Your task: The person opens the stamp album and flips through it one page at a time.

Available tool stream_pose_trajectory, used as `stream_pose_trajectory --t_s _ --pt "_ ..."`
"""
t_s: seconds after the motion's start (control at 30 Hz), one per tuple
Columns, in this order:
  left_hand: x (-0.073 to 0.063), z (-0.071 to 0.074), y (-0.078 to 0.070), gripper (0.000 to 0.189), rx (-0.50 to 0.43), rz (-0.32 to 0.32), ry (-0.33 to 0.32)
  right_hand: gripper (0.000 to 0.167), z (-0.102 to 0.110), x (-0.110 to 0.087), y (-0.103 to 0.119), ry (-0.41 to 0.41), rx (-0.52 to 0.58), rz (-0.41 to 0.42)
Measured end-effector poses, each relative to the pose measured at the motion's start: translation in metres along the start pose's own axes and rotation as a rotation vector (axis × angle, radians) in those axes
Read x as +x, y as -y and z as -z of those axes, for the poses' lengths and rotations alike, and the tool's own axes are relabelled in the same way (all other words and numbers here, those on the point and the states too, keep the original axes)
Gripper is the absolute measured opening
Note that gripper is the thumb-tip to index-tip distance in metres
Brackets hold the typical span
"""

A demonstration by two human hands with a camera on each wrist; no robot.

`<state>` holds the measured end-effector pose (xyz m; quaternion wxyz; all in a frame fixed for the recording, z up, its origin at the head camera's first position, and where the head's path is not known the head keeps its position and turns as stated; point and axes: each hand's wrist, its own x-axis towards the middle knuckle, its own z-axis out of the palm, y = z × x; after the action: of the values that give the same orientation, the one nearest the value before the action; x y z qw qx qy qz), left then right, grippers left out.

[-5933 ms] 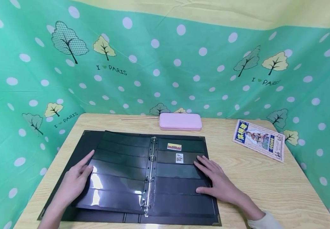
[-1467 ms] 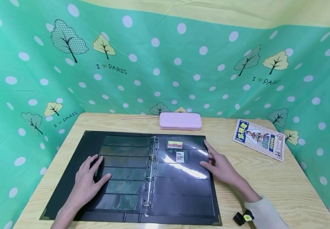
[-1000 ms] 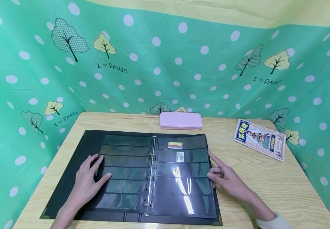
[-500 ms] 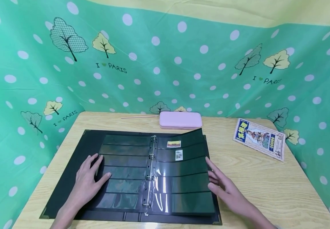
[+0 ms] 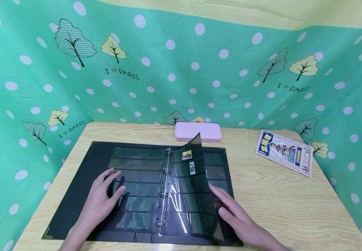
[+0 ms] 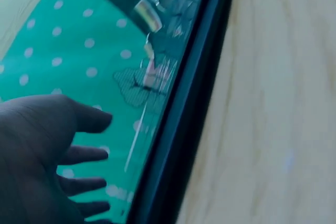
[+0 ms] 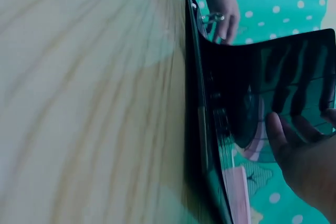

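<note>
Because the lifted page pivots on the rings of the album lying on the desk, the right hand, fingers loosely extended, supports its free side (no pinch evident), while the empty, spread left hand hovers, presumably ready to receive it.

Head: I look down over the desk, facing its far edge.
Wrists: I'm close in.
Binder: shared by all three.
</note>
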<state>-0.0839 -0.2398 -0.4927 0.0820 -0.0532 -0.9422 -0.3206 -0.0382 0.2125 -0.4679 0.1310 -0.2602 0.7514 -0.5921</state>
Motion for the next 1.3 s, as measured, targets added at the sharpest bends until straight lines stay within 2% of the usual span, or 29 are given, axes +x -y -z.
stream_pose_trajectory --t_s 0.2,0.4,0.5,0.6,0.73,0.83,0.9,0.97,1.17,1.3 --pt "-0.003 -0.001 -0.029 0.047 -0.058 -0.082 -0.053 0.069 -0.014 0.006 0.003 0.045 -0.099 0.0" --pt "-0.006 -0.007 -0.058 0.058 -0.106 -0.251 -0.116 0.07 -0.025 0.011 0.003 0.071 -0.158 0.063" --pt "-0.009 -0.008 -0.074 0.066 -0.147 -0.322 -0.092 0.068 -0.029 0.014 0.004 0.086 -0.165 0.041" --pt "-0.013 -0.008 -0.09 0.073 -0.19 -0.342 -0.017 0.068 -0.033 0.017 0.004 0.109 -0.18 0.0" --pt "-0.019 -0.009 -0.107 0.081 -0.267 -0.309 0.107 0.072 -0.038 0.02 0.005 0.15 -0.129 -0.08" --pt "-0.024 -0.011 -0.115 0.083 -0.358 -0.271 0.163 0.075 -0.04 0.022 0.006 0.182 -0.045 -0.14" --pt "-0.027 -0.013 -0.119 0.084 -0.408 -0.249 0.171 0.076 -0.04 0.023 0.006 0.199 -0.004 -0.162" --pt "-0.028 -0.014 -0.123 0.086 -0.437 -0.216 0.175 0.077 -0.042 0.024 0.005 0.21 0.007 -0.131" --pt "-0.03 -0.02 -0.133 0.109 -0.414 -0.054 0.162 0.07 -0.045 0.026 0.003 0.237 0.055 -0.05" --pt "-0.03 -0.023 -0.135 0.11 -0.426 -0.043 0.123 0.064 -0.045 0.026 0.003 0.253 0.098 -0.087"
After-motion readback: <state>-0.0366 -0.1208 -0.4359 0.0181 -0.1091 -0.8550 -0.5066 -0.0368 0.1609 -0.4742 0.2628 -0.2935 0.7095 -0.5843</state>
